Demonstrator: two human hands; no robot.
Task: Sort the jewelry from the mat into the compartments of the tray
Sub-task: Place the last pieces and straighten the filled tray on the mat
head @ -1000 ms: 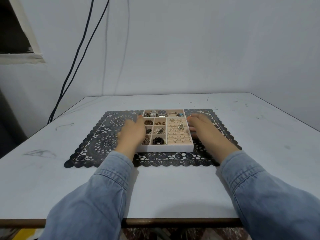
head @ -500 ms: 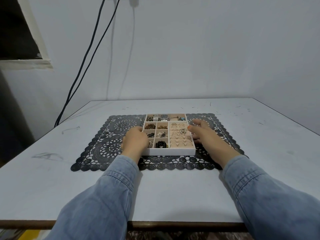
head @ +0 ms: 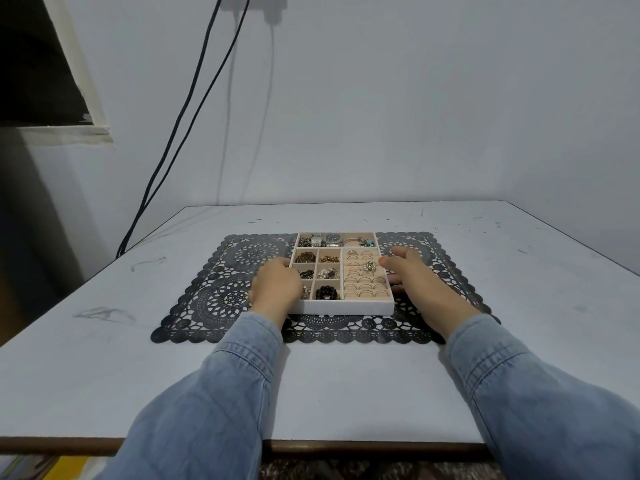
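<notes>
White-walled tray [head: 341,309] is sitting square on the black lace mat [head: 221,296], on the pale table [head: 346,382] — both hands are clamping it from the sides. Left hand [head: 275,285] is curling round the left wall, thumb up at the rim. Right hand [head: 415,275] is pinching the right wall, thumb lying over the rim beside the ring rows, fingers running low along the outside. Neither hand is carrying any jewelry, as far as the view is showing.

Compartments are looking filled: watches [head: 325,240] in the long back slot, rings [head: 365,282] standing in the slotted pad on the right, black beads [head: 327,293] in a near small cell, mixed small pieces in the rest. No loose piece is showing on the mat, though the lace pattern could be hiding something small.

Handling, as a judgement: the tray is looking like a rigid, light box with smooth walls, so it is likely sliding easily on the lace and tipping if lifted from one side. Contents are loose and small — any tilt or jolt is risking pieces hopping the dividers. Best hold is looking like the two opposite side walls, low and level. Rings are the fiddly items; pinching by the band is looking safest.
</notes>
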